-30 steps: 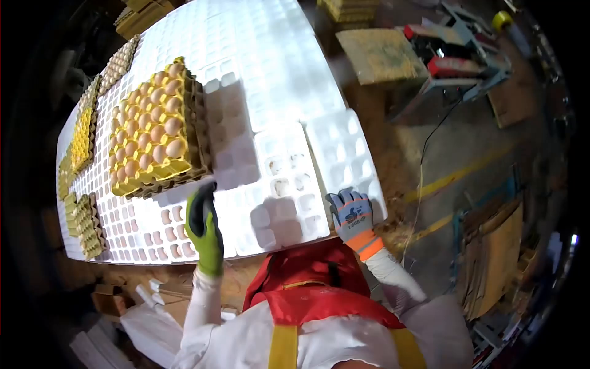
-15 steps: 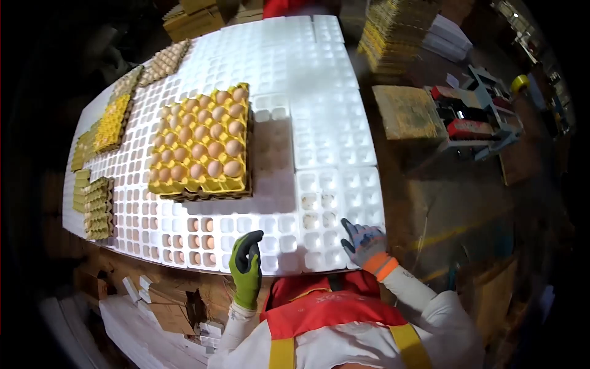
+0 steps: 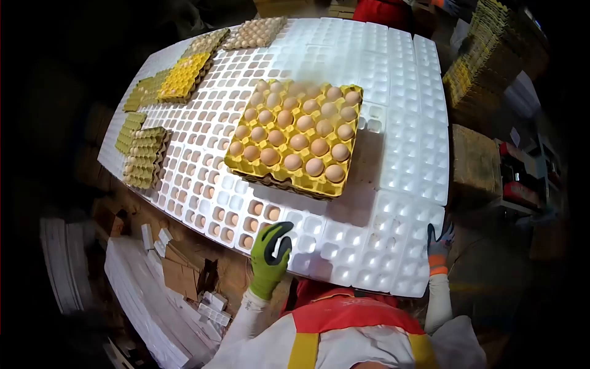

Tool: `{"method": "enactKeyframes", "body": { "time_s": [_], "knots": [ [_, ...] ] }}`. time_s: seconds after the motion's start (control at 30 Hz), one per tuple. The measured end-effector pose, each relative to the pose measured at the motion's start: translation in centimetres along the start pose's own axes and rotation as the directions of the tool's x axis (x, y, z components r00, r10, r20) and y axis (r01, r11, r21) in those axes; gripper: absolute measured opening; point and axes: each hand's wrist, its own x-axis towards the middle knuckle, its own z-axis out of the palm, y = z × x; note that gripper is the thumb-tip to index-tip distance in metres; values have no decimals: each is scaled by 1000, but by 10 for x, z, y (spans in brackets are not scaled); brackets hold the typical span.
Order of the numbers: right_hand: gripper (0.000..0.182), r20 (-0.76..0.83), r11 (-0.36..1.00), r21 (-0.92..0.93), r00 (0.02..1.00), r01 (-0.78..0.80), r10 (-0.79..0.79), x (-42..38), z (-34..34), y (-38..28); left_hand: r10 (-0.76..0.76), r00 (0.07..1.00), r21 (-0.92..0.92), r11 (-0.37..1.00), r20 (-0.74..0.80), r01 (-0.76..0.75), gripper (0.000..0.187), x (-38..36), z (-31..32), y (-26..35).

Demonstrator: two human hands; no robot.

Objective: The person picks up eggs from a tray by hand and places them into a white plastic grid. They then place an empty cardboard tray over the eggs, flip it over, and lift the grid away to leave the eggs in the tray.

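Observation:
My left hand (image 3: 270,255), in a green and black glove, is above the front edge of the white foam trays (image 3: 344,246), its thumb and fingers curved apart with nothing between them. Brown eggs (image 3: 251,225) sit in the pockets just left of it. At the right front edge of the trays, my right hand (image 3: 440,241) wears a grey glove with an orange cuff; its fingers are spread against the tray's side. Beyond both hands, a yellow egg carton (image 3: 246,167) full of brown eggs rests on a stack over the trays.
More egg cartons (image 3: 145,157) stand along the left side. Tall carton stacks (image 3: 479,55) are at the back right, beside a worn block (image 3: 475,161) and red machinery. Part of a person in red (image 3: 382,12) shows at the far edge. Cardboard boxes (image 3: 181,270) lie below left.
The view has turned left, so the table appears shifted right. My right hand has moved from above the tray pockets to the right edge. My left hand remains empty and curved near the front edge.

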Motion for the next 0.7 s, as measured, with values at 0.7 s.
{"method": "enactKeyframes", "body": {
  "time_s": [0.7],
  "knots": [
    [52,247,459,888,828,14,-503,93,-178,-323,39,912,-517,834,408,195,44,205,-52,-41]
  ]
}}
